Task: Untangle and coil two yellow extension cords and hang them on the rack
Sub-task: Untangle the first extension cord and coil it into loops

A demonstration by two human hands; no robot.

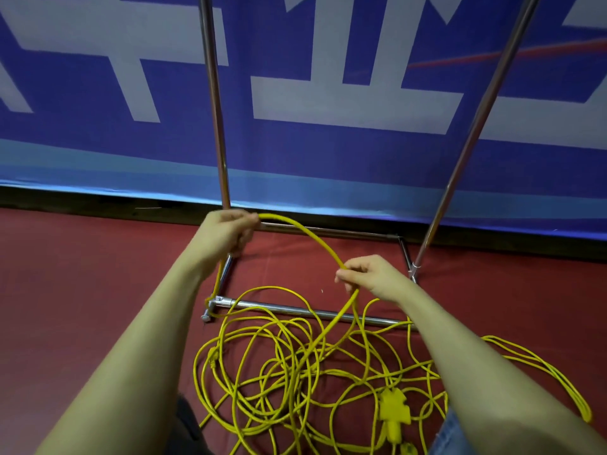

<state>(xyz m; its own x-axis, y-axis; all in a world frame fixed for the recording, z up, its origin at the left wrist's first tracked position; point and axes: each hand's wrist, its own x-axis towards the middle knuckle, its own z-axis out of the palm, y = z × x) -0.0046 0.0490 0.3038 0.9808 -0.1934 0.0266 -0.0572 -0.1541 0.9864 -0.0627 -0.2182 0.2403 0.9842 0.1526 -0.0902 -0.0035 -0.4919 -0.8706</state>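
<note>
Rack (295, 311) uprights cut off by the top edge, top rail out of sight; near base bar partly covered by yellow cords (295, 362) lying across it; below the rack, cord loops running off the bottom edge, too tangled to tell one cord from the other; socket block (394, 409) with its lower end cut off there; left of the rack, banner (98, 93) lettering cropped, unreadable.

I am seeing a blue banner (295, 152) with large white characters hanging behind — its lower edge is meeting a dark baseboard (98, 200) above red carpet (82, 274).
</note>
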